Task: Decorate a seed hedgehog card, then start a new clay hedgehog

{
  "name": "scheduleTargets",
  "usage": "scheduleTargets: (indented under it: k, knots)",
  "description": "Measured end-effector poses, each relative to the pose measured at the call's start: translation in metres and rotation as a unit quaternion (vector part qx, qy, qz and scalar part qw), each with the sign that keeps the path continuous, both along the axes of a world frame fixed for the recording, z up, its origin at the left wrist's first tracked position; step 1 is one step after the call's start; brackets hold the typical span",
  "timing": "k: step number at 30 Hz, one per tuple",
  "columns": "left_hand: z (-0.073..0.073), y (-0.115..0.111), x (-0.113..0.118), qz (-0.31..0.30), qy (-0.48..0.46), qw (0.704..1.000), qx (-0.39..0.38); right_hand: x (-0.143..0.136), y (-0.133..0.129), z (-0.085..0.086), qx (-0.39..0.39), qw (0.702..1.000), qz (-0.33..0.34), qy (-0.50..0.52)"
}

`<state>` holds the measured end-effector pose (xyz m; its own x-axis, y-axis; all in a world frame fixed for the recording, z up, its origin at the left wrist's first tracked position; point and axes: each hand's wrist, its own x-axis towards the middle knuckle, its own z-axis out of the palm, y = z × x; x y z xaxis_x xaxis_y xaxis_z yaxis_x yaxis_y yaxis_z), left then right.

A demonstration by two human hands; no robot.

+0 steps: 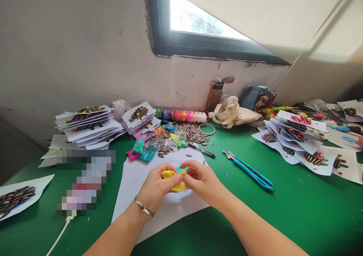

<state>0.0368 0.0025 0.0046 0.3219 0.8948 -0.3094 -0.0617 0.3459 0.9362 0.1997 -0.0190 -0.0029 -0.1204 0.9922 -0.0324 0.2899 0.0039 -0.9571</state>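
Both hands meet over a white sheet of paper (pixel 136 207) in front of me. My left hand (pixel 157 184) wears a silver bracelet and grips a small yellow packet (pixel 167 174), which looks like modelling clay in clear plastic. Pinched at the packet's right end are the thumb and fingers of my right hand (pixel 198 178). A bit of teal-green material (pixel 181 169) shows on the paper just behind the fingers. Beyond the paper lie packets of coloured clay (pixel 147 153), loose sunflower seeds (pixel 190 132) and a black pen (pixel 202 150).
A blue utility knife (pixel 249 171) lies to the right, blade showing. Stacks of seed-decorated cards stand at left (pixel 87 129) and right (pixel 297 135). A cable (pixel 61 229) runs from a blurred object at left. A bottle (pixel 214 97) and a cloth bag (pixel 235 114) sit by the wall.
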Motion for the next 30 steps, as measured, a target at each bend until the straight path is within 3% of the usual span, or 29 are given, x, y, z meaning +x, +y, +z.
scheduleTargets:
  k: [5, 10, 21, 30]
  knots:
    - [-0.0007, 0.0009, -0.0041, 0.0, -0.016, 1.0, -0.019, 0.0053, 0.0007, 0.0078, -0.009, 0.999, 0.043, 0.028]
    - [-0.0007, 0.0012, -0.0044, -0.003, -0.025, 0.999, -0.043, 0.0058, 0.0008, 0.0069, 0.019, 0.999, 0.037, 0.006]
    - [0.0028, 0.0031, -0.0044, 0.036, -0.123, 0.988, -0.084, 0.0078, -0.003, 0.0047, 0.233, 0.97, 0.049, -0.044]
    - [0.0014, 0.002, -0.0057, 0.018, -0.119, 0.987, -0.106, 0.0104, -0.0043, 0.0082, 0.277, 0.95, 0.095, -0.109]
